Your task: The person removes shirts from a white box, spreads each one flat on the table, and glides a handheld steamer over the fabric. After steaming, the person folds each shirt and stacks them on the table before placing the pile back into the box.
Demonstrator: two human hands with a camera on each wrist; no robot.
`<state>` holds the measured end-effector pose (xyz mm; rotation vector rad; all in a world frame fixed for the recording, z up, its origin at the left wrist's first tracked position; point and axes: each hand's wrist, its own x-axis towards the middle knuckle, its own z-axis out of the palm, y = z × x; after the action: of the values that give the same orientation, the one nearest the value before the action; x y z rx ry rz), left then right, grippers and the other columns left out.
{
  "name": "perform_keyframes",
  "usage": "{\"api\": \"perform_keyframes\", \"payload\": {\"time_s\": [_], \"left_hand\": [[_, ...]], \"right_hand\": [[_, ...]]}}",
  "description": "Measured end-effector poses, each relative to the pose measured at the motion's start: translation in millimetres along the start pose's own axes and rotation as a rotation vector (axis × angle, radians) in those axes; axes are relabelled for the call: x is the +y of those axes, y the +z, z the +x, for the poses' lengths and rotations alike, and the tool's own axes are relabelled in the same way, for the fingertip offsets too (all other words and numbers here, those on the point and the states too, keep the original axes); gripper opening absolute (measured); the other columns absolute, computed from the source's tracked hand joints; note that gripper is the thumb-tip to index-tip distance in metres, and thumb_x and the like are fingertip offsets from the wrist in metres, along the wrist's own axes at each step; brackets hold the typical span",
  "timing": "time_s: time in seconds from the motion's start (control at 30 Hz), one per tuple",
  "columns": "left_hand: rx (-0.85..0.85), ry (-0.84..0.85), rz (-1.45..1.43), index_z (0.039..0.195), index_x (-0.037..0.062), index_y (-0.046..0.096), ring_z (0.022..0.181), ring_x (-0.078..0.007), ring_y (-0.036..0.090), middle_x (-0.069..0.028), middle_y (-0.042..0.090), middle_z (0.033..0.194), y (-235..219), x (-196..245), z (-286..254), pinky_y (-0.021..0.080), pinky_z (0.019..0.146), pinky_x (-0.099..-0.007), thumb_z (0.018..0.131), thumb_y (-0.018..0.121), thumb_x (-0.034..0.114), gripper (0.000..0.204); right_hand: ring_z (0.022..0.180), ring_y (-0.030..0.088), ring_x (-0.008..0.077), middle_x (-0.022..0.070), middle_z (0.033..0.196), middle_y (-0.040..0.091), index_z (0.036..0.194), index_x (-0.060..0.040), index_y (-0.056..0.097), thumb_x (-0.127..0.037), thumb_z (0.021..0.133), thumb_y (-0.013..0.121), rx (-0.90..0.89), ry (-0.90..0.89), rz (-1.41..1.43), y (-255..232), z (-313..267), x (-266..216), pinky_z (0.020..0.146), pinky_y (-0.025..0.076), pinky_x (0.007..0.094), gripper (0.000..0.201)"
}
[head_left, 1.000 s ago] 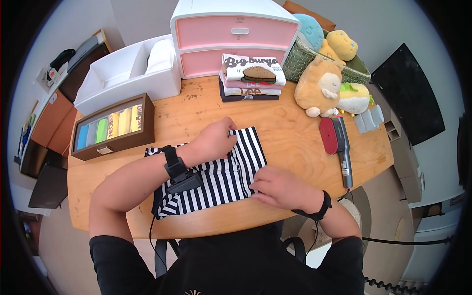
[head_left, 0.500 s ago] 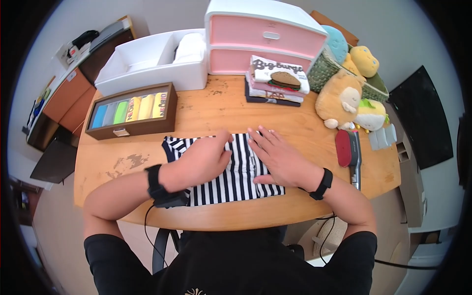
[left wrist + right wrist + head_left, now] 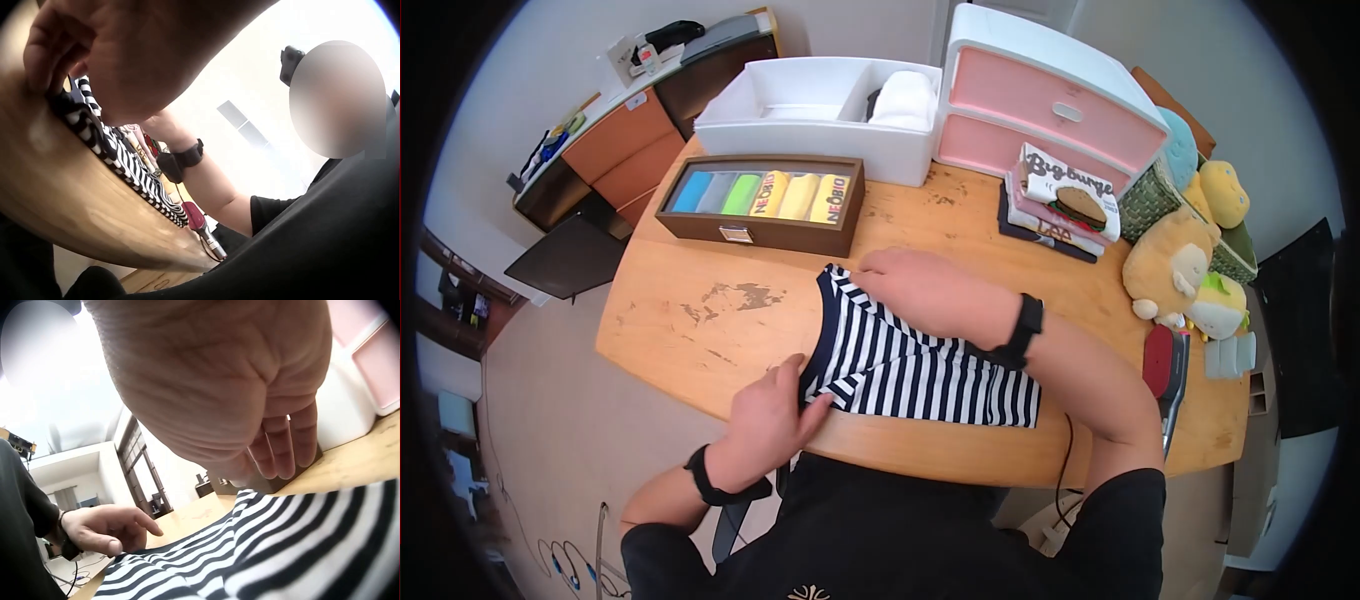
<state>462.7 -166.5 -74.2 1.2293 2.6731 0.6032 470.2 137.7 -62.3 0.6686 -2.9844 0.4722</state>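
A black-and-white striped garment [image 3: 920, 375] with a dark band along its left edge lies folded on the wooden table, a crease running slantwise over it. At its near left corner is my left hand [image 3: 772, 420], thumb over the stripes and forefinger apart from it along the dark edge. My right hand [image 3: 925, 290] reaches across to the far left corner; in the right wrist view its fingers [image 3: 281, 447] hang fairly straight down, close over the cloth. The right forearm covers part of the garment's far side. Both wrists wear black bands.
A brown box [image 3: 790, 236] with rolled coloured items stands beyond the garment. Behind are a white divided bin [image 3: 820, 140] and pink-fronted drawers [image 3: 1050, 100]. Folded shirts [image 3: 1065, 205], plush toys [image 3: 1170, 265] and a red-and-grey brush-like appliance [image 3: 1162, 365] are to the right.
Both hands have moved left over the garment, to its dark-edged end. The left hand came down to the near corner, the right to the far one. The head view has swung left.
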Motion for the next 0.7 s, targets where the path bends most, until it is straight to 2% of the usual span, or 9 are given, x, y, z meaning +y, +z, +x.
{"api": "perform_keyframes", "payload": {"time_s": [0.03,0.13,0.37,0.43,0.47,0.6,0.63,0.67,0.7], "left_hand": [[0.065,0.063,0.04,0.134,-0.0077,0.057,0.082,-0.0402,0.073,-0.0243,0.072,0.095,9,-2,-2,0.059,0.071,-0.0467,0.093,0.079,0.031,0.061],[0.087,0.021,0.008,0.137,-0.0084,0.055,0.083,-0.0391,0.073,-0.0238,0.071,0.096,11,-1,-3,0.059,0.071,-0.0463,0.092,0.08,0.029,0.064],[0.004,-0.052,-0.231,0.136,-0.0062,0.056,0.074,-0.0331,0.068,-0.0184,0.066,0.088,11,5,2,0.056,0.067,-0.0447,0.09,0.081,0.017,0.058],[0.02,0.029,-0.3,0.134,-0.0048,0.057,0.071,-0.0327,0.065,-0.017,0.064,0.087,8,11,4,0.055,0.066,-0.0449,0.09,0.08,0.014,0.053],[0.031,0.067,-0.337,0.133,-0.0042,0.057,0.069,-0.0325,0.064,-0.0163,0.062,0.087,6,14,5,0.054,0.066,-0.0449,0.09,0.08,0.013,0.051],[-0.003,0.52,-0.363,0.132,-0.0025,0.058,0.075,-0.0323,0.063,-0.0154,0.059,0.093,0,38,24,0.054,0.067,-0.0435,0.088,0.076,0.004,0.048],[-0.007,0.646,-0.354,0.132,-0.0012,0.059,0.079,-0.0314,0.064,-0.0152,0.059,0.096,5,44,31,0.054,0.068,-0.0427,0.087,0.077,0.004,0.049],[-0.01,0.775,-0.344,0.132,0.0001,0.059,0.083,-0.0306,0.065,-0.015,0.059,0.099,7,52,39,0.054,0.069,-0.0419,0.086,0.077,0.003,0.049],[-0.101,0.793,-0.336,0.133,-0.0004,0.059,0.087,-0.0324,0.064,-0.015,0.057,0.1,4,63,43,0.055,0.072,-0.0427,0.087,0.073,0.002,0.049]], "right_hand": [[0.119,0.066,0.0377,0.0206,0.126,0.068,0.134,0.0012,0.067,-0.006,0.097,0.058,-0.025,-0.009,-0.033,1,16,-7,0.102,0.055,0.045,0.039],[0.114,0.066,0.0355,0.0189,0.125,0.067,0.137,0.0037,0.063,-0.004,0.095,0.059,-0.001,-0.062,-0.093,17,42,-12,0.098,0.057,0.0421,0.043],[0.1,0.064,0.0346,0.0153,0.107,0.064,0.114,0.0035,0.066,-0.006,0.092,0.062,-0.001,-0.085,-0.129,27,55,-6,0.088,0.056,0.0439,0.024],[0.099,0.064,0.0366,0.0164,0.105,0.063,0.107,0.0021,0.065,-0.004,0.09,0.062,-0.04,-0.087,-0.121,15,50,-6,0.086,0.055,0.0455,0.018],[0.098,0.063,0.0376,0.0166,0.105,0.063,0.106,0.0011,0.065,-0.003,0.088,0.063,0.003,-0.1,-0.1,4,42,-6,0.086,0.055,0.0461,0.018],[0.099,0.063,0.0411,0.0162,0.101,0.063,0.102,-0.0049,0.066,0.0,0.082,0.065,0.211,-0.117,-0.013,-32,-7,7,0.083,0.053,0.0488,0.021],[0.102,0.066,0.0382,0.0137,0.101,0.064,0.096,-0.0061,0.065,-0.003,0.086,0.062,0.156,-0.045,-0.029,-42,-20,8,0.083,0.055,0.0482,0.012],[0.1,0.065,0.0381,0.0132,0.1,0.064,0.096,-0.0056,0.065,-0.002,0.084,0.064,0.165,-0.021,-0.031,-48,-33,11,0.083,0.055,0.0484,0.013],[0.099,0.065,0.0379,0.0132,0.099,0.064,0.096,-0.0054,0.065,-0.001,0.084,0.064,0.147,-0.004,-0.041,-54,-45,11,0.083,0.054,0.0482,0.013]]}}
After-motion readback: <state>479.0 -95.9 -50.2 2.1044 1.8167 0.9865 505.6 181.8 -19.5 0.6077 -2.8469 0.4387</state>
